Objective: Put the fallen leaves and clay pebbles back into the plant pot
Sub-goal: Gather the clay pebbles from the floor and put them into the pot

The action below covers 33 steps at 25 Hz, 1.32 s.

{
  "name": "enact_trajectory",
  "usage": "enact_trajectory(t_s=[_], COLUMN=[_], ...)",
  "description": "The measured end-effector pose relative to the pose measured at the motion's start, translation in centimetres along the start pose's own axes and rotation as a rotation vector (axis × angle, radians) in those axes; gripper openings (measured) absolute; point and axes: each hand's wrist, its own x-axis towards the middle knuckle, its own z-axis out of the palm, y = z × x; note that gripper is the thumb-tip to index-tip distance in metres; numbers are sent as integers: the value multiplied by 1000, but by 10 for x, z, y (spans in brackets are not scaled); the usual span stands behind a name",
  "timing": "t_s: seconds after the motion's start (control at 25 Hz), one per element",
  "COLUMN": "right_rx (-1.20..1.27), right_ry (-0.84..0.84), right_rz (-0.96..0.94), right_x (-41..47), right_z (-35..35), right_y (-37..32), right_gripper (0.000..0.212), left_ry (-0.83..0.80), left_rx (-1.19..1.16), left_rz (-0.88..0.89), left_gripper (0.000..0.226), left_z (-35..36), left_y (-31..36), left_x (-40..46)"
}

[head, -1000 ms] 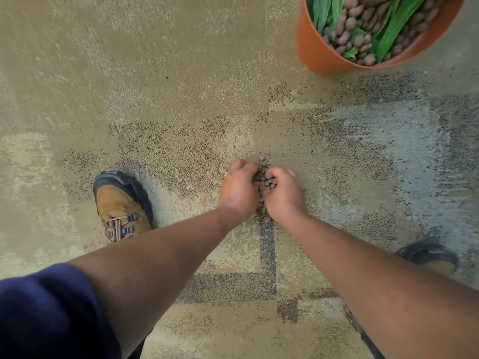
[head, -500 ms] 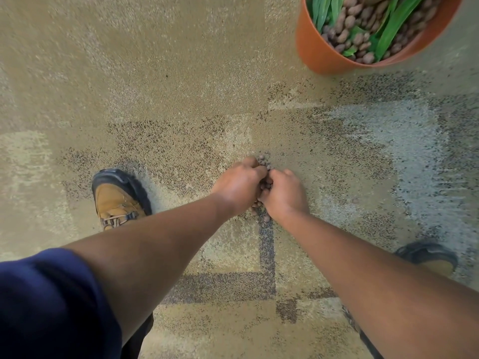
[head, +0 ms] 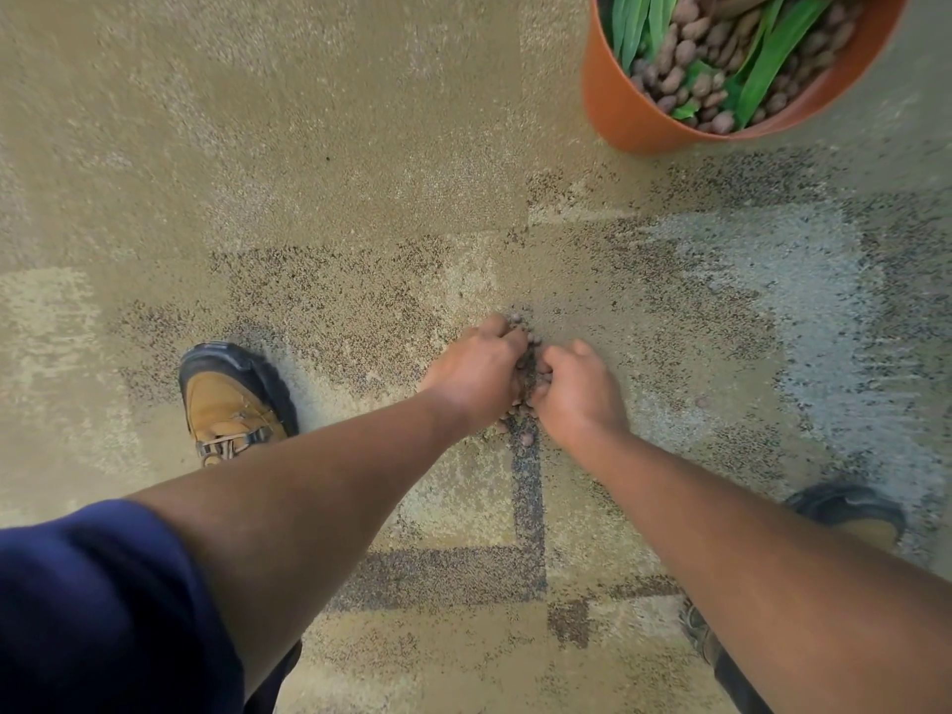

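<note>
The spilled clay pebbles (head: 524, 410) lie in a small brown heap on the carpet (head: 319, 162), and I take that heap as my landmark. My left hand (head: 476, 376) presses against the heap from the left, fingers curled down over its far end, where a few pebbles peek out past my fingertips. My right hand (head: 577, 391) closes in from the right, knuckles bent, so the two hands are cupped together around the heap with only a narrow gap between them, and pebbles show in that gap. I cannot tell how many pebbles are actually gripped inside either palm. A few loose pebbles sit at the near end of the heap, just in front of my wrists, on a dark stripe in the carpet pattern. One stray pebble (head: 701, 402) lies apart, to the right of the heap. The plant pot (head: 618, 110), orange, stands well beyond the heap and off to the right, already holding many pebbles and long green leaves (head: 767, 64). To the left of the heap is my tan shoe (head: 226, 404) with its black toe cap; my other shoe (head: 855, 512) is nearer and to the right, partly hidden by my forearm. A dark blue sleeve (head: 87, 605) covers my left upper arm.
</note>
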Motion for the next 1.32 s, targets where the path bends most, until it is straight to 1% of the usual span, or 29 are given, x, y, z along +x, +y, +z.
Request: enact_trajectory(t_s=[0.12,0.2,0.32,0.4,0.52,0.6,0.72,0.8,0.84,0.88,0.96,1.0,1.08,1.16,1.24,1.32], right_rx=[-69,-119,-95,8,260,431,635,745,804,867,980,1030,1096,1070,997,940], right_ry=[34,40,38,37,49,71,138,239,299,359,465,497,525,558,595,630], right_rz=[-50,-102,-118,-78,68,134,119,74,42,1,-95,-138,-183,-187,-190,-176], right_x=[-2,-2,1,5,7,5,-5,-10,-11,-9,1,8,24,39,52,61], right_z=[-5,-9,-10,-9,-17,-31,-63,-95,-114,-133,-168,-182,-199,-205,-203,-200], right_y=[8,12,18,22,22,18,8,-2,-6,-10,-16,-18,-20,-22,-23,-22], right_gripper=[14,22,25,23,16,21,24,21,20,20,21,22,22,22,22,20], left_ry=[1,-10,-38,-24,21,36,83,119,163,241,453,539,658,699,657,628], left_rx=[50,98,170,184,136,53,-105,-200,-254,-307,-418,-467,-498,-432,-352,-323], left_rz=[14,51,88,77,43,-14,-125,-136,-109,-58,90,163,272,320,313,298], left_gripper=[16,20,23,22,22,25,25,19,16,13,10,8,9,14,15,14], left_z=[-1,-4,-6,-6,-3,-3,-20,-47,-66,-86,-127,-144,-168,-175,-172,-161], left_y=[2,5,5,3,1,-2,2,21,35,52,83,95,111,113,105,95], left_x=[-3,-2,1,5,9,11,16,19,21,23,34,43,65,87,102,107])
